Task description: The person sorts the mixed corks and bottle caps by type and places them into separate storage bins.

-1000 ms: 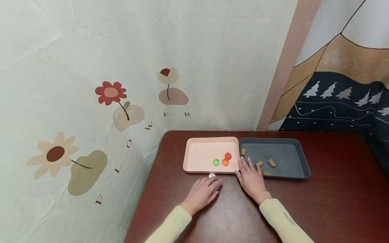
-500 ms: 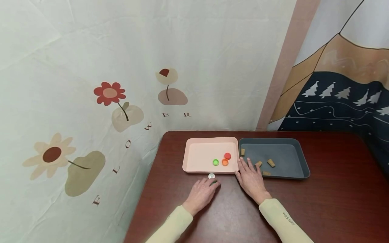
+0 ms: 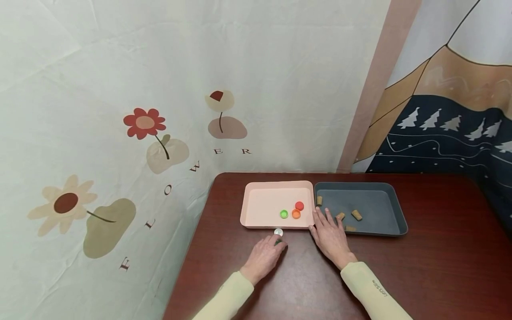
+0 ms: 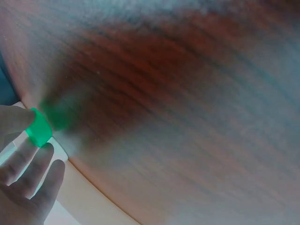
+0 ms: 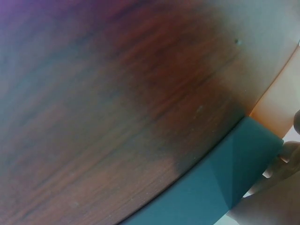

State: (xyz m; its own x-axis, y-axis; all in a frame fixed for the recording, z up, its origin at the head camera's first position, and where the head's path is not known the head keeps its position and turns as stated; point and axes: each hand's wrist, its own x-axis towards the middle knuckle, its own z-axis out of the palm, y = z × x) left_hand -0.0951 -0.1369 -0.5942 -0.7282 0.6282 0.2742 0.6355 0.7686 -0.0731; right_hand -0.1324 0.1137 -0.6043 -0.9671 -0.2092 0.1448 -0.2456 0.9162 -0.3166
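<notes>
My left hand [image 3: 262,258] is just in front of the pink tray, low over the table. In the left wrist view, its thumb and fingers pinch a bright green bottle cap [image 4: 39,129]. A white bottle cap [image 3: 278,232] lies between that hand and the tray's front wall. Inside the pink tray [image 3: 260,222] are a light green cap [image 3: 284,214], an orange cap [image 3: 296,214] and a red cap [image 3: 299,206]. My right hand [image 3: 331,240] rests with fairly straight fingers over the near left corner of the dark grey tray [image 3: 384,229], close to the pink tray's edge.
Several corks lie in the grey tray, one cork [image 3: 357,215] near its middle and another cork [image 3: 319,201] by its left wall. The two trays stand side by side on a dark wooden table [image 3: 444,249]. A printed curtain [image 3: 288,89] hangs behind.
My left hand's fingers have drawn in around the green cap, and the hand has moved back slightly. My right hand and the trays stay as they were.
</notes>
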